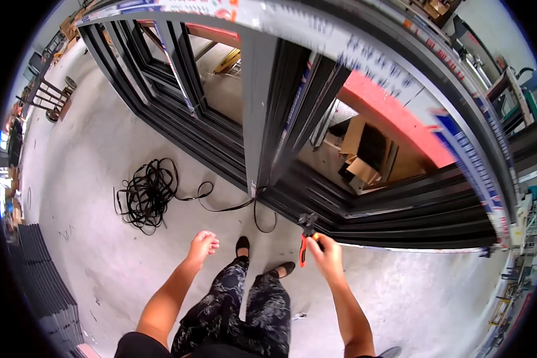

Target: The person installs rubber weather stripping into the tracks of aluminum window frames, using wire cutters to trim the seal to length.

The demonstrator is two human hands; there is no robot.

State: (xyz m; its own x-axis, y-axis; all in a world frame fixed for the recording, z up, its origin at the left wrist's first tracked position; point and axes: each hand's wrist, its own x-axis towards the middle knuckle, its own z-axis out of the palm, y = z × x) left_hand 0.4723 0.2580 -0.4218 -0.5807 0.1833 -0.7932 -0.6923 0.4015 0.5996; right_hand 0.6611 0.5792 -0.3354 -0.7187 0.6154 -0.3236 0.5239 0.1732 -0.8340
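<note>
The right hand (327, 253) is clamped around a pair of pliers (305, 238) with orange-red handles, gripping the handles so that the dark head points up and away from the person, its tip just at the lower rail of a large black window frame (400, 203). The left hand (201, 246) holds nothing; its fingers are curled loosely together and it hangs in the air above the grey concrete floor (101, 179), well apart from the pliers and from the frame. The frame stands on the floor in front of the person and fills most of the upper half of the view; its black bars are partly covered with pale protective film (364, 53) edged in blue and red, and one upright bar (258, 107) comes down to the bottom rail just left of the pliers. Through the openings show a red beam (394, 119) and some brown cardboard (358, 155). From the foot of the upright bar a black strip runs along the floor to the left and ends in a loose tangled coil (146, 194). Below, between the two forearms, are the person's legs in dark patterned trousers (244, 310) and black shoes (243, 243). At the far left edge lies a stack of dark ribbed bars (45, 286).
</note>
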